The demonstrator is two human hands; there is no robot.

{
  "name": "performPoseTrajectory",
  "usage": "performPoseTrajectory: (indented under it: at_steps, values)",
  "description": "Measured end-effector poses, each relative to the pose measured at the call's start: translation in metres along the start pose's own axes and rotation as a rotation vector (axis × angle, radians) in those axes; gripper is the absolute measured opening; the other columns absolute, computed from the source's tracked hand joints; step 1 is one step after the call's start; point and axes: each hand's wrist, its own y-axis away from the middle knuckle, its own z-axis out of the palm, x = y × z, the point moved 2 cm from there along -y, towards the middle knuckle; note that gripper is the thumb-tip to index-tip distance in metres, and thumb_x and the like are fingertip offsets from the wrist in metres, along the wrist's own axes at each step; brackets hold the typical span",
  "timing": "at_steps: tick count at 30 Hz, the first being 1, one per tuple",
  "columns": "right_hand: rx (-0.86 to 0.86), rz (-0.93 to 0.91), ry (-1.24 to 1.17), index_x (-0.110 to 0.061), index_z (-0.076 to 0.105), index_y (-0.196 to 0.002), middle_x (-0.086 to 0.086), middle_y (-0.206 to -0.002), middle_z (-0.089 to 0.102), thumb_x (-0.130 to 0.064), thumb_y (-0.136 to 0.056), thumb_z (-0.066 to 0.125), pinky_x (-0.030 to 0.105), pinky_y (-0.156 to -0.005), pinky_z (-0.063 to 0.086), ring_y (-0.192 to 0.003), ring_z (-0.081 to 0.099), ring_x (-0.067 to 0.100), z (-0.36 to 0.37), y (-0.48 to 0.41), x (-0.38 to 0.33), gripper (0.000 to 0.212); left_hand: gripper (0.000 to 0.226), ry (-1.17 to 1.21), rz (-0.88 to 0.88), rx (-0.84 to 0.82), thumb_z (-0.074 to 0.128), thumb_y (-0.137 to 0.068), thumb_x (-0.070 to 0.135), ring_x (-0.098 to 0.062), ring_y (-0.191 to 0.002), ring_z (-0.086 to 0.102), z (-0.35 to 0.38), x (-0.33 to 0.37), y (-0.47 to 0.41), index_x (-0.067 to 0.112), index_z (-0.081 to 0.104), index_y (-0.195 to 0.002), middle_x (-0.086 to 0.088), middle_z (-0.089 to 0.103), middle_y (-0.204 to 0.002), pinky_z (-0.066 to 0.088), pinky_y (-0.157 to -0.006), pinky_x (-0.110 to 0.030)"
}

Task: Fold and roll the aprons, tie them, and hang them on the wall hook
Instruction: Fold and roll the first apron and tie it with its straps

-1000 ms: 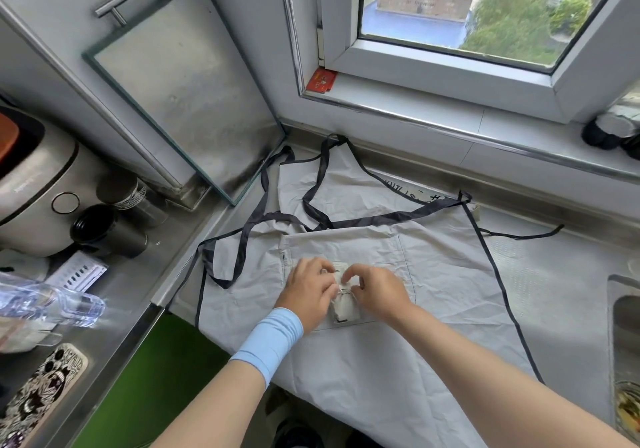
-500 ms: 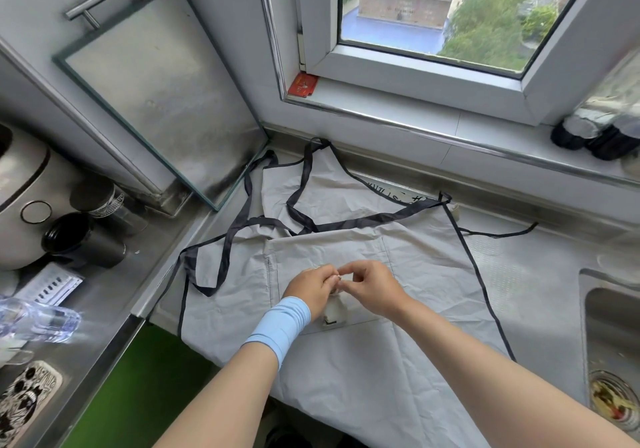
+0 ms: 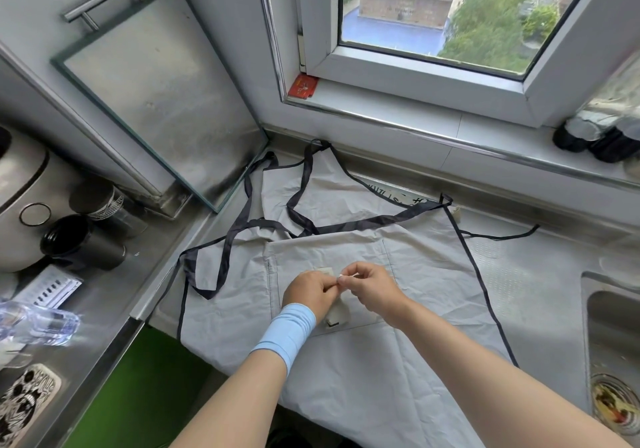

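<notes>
Steel tray beside grey apron

Fig.: my L hand & R hand have lifted off the tag, shifted toward 12 o'clock, now pinching a small white bit betw. fingertips.

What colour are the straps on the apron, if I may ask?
The straps are near black; head view.

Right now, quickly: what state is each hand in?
Left hand: closed, pinching a small white piece over the apron.
Right hand: closed, pinching the same piece.
</notes>
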Motion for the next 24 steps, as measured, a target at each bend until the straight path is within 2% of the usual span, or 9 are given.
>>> performPoseTrajectory:
  at_steps: [3,6,9,12,14,16,19,22,24]
  values:
    - [0.040,0.003,0.156,-0.010,0.069,-0.084,-0.004,-0.066,0.061,-0.015,-0.088,0.071,0.014,-0.050,0.038,-0.050,0.048,0.001,-0.009,-0.003,0.003,0.007,0.021,-0.015,-0.057,0.079,0.055,-0.086,0.043,-0.018,-0.086,0.060,0.002,0.007,-0.001,0.033,0.073,-0.082,0.007,0.067,-0.080,0.050,-0.075,-0.028]
    - [-0.051,0.008,0.733,-0.021,0.072,-0.076,-0.007,-0.069,0.067,-0.027,-0.085,0.065,0.030,-0.065,0.051,-0.064,0.059,0.008,-0.022,-0.005,0.004,0.013,0.026,-0.145,-0.024,0.151,0.051,-0.091,0.043,-0.020,-0.100,0.058,0.007,0.013,-0.003,0.032,0.074,-0.098,0.006,0.070,-0.099,0.046,-0.087,-0.028]
    - [-0.239,-0.015,0.986,-0.023,0.074,-0.089,-0.004,-0.091,0.072,-0.023,-0.088,0.053,0.035,-0.079,0.056,-0.085,0.065,0.016,-0.027,-0.003,-0.009,0.021,0.027,-0.314,0.035,0.127,0.050,-0.093,0.045,-0.022,-0.105,0.055,0.014,0.013,-0.010,0.031,0.072,-0.100,0.005,0.067,-0.107,0.041,-0.089,-0.029]
    - [-0.272,-0.205,1.170,-0.025,0.071,-0.101,-0.002,-0.102,0.072,-0.014,-0.092,0.048,0.037,-0.082,0.054,-0.095,0.064,0.019,-0.026,-0.012,-0.024,0.027,0.028,-0.378,0.100,0.055,0.051,-0.092,0.050,-0.022,-0.102,0.053,0.013,0.012,-0.016,0.032,0.072,-0.101,0.006,0.066,-0.105,0.039,-0.084,-0.028]
    - [-0.224,-0.322,1.166,-0.021,0.073,-0.096,-0.001,-0.098,0.073,-0.011,-0.091,0.054,0.036,-0.080,0.054,-0.092,0.065,0.020,-0.026,-0.021,-0.029,0.022,0.029,-0.378,0.168,0.002,0.052,-0.092,0.051,-0.022,-0.096,0.053,0.014,0.007,-0.017,0.032,0.073,-0.097,0.005,0.066,-0.095,0.042,-0.079,-0.028]
    - [-0.155,-0.371,1.042,-0.016,0.076,-0.088,-0.002,-0.090,0.075,-0.012,-0.087,0.064,0.026,-0.074,0.050,-0.085,0.067,0.016,-0.025,-0.027,-0.028,0.013,0.020,-0.287,0.239,0.015,0.060,-0.088,0.044,-0.020,-0.087,0.053,0.016,0.001,-0.013,0.032,0.075,-0.088,0.006,0.066,-0.083,0.047,-0.076,-0.030]
    - [-0.032,-0.241,0.777,-0.018,0.078,-0.079,-0.006,-0.078,0.074,-0.014,-0.079,0.073,0.016,-0.064,0.045,-0.070,0.064,0.003,-0.027,-0.028,-0.017,0.006,0.010,-0.020,0.220,0.103,0.070,-0.080,0.032,-0.015,-0.075,0.050,0.015,-0.008,-0.007,0.027,0.076,-0.075,0.008,0.066,-0.068,0.046,-0.075,-0.031]
    - [-0.026,-0.124,0.662,-0.023,0.071,-0.066,-0.011,-0.062,0.065,-0.017,-0.076,0.076,0.013,-0.054,0.038,-0.053,0.053,-0.006,-0.025,-0.020,0.007,0.013,0.008,0.124,0.145,0.150,0.072,-0.082,0.028,-0.011,-0.079,0.050,0.012,-0.006,-0.002,0.024,0.075,-0.075,0.010,0.069,-0.072,0.043,-0.078,-0.025]
    - [-0.037,-0.112,0.626,-0.021,0.067,-0.061,-0.011,-0.058,0.062,-0.018,-0.074,0.077,0.016,-0.055,0.039,-0.053,0.052,-0.005,-0.022,-0.012,0.016,0.018,0.007,0.155,0.102,0.148,0.071,-0.082,0.026,-0.011,-0.084,0.051,0.013,-0.005,-0.002,0.025,0.076,-0.078,0.012,0.070,-0.075,0.043,-0.080,-0.024]
